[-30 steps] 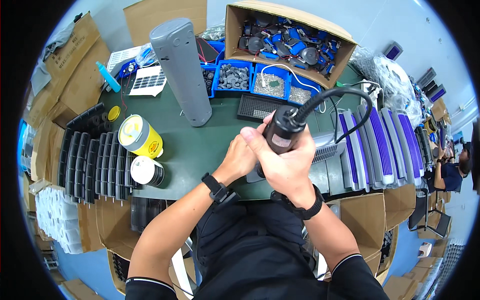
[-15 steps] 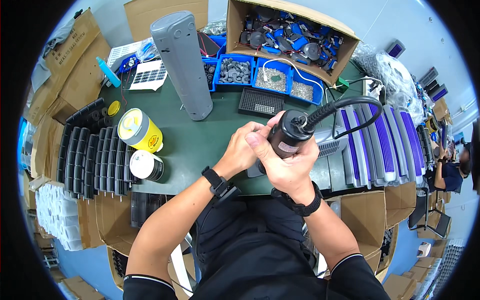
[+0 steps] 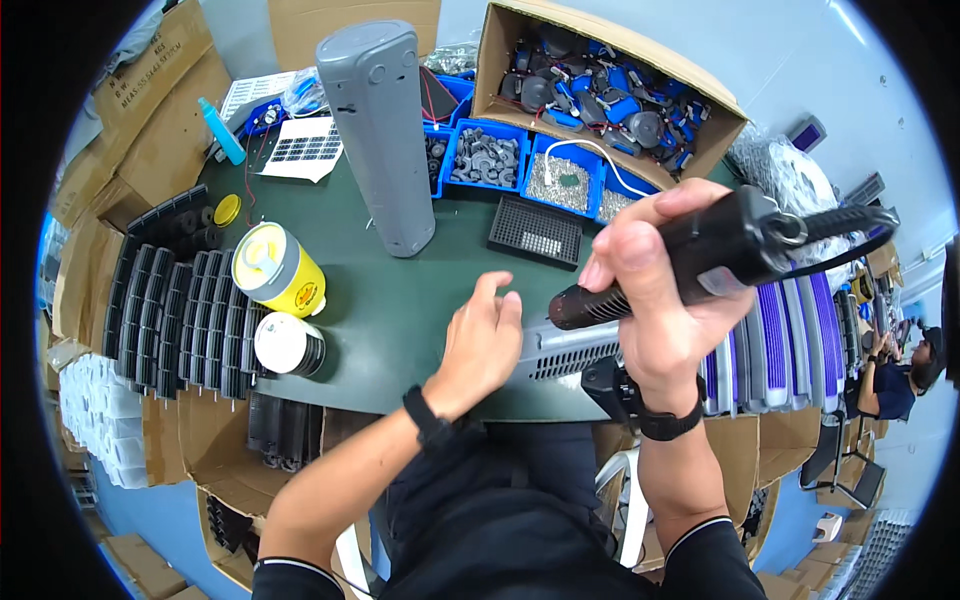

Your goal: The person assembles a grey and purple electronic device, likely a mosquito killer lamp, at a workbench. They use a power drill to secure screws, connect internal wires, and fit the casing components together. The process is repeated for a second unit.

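Observation:
My right hand [image 3: 665, 300] is wrapped round a black corded electric screwdriver [image 3: 725, 240], raised over the table with its narrower end angled down to the left. Its cord leaves the other end toward the right. Nothing shows in my left hand [image 3: 480, 340], whose fingers are loosely bent, with a gap between thumb and forefinger. Between the hands, partly hidden by the right one, a grey slotted housing [image 3: 570, 355] lies on the table. Further back stands a tall grey casing [image 3: 385, 150]; a black grid tray [image 3: 537, 230] sits to its right.
Blue bins [image 3: 487, 155] of small parts stand at the back beneath an open carton [image 3: 705, 165] of wired parts. A yellow container [image 3: 300, 285], a white-topped jar [image 3: 290, 345] and black rollers [image 3: 190, 325] fill the left. Purple-grey units [image 3: 800, 340] line the right. Another person [image 3: 895, 375] sits far right.
My left hand has come off the screwdriver and lowered slightly. My right hand has carried the screwdriver right and tilted it, bringing the slotted housing into fuller view.

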`<state>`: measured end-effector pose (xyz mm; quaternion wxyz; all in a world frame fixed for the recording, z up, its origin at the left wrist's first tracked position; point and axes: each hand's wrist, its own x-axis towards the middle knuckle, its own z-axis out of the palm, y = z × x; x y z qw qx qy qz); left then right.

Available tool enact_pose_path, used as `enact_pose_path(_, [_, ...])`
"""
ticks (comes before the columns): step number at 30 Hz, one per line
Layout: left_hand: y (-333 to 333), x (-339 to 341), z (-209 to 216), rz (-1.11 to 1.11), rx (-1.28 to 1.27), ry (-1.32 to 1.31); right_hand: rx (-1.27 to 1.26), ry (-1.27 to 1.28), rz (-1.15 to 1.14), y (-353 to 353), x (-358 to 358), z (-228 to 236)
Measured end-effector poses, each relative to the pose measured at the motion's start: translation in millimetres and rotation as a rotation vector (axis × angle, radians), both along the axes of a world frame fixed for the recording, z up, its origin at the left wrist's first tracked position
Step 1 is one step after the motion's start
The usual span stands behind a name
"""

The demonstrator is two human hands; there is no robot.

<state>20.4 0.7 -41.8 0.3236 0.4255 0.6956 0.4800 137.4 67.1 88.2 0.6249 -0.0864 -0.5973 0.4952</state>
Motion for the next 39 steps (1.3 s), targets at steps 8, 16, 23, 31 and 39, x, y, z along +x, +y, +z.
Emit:
enact_pose_path(8, [-20,19,-19,0.177,0.133,0.043,-0.172,-0.099,0.079,23,-27,-39])
enact_pose_path(16, [-19,20,-41,0.169,0.223,0.057,0.108,-0.219,0.043,13,-34,-64])
enact_pose_path(23, [-20,20,-24,0.194,0.175,0.033,-0.381,-0.273,0.067,23,-37,-45])
enact_pose_path(31, [-20,19,-41,0.180,0.307,0.010,0.033,-0.249,0.076,14,-32,-65])
enact_pose_path(39, [-21,17,-38,0.193,0.298,0.044,0.005,-0.268,0.113,14,-30,-69])
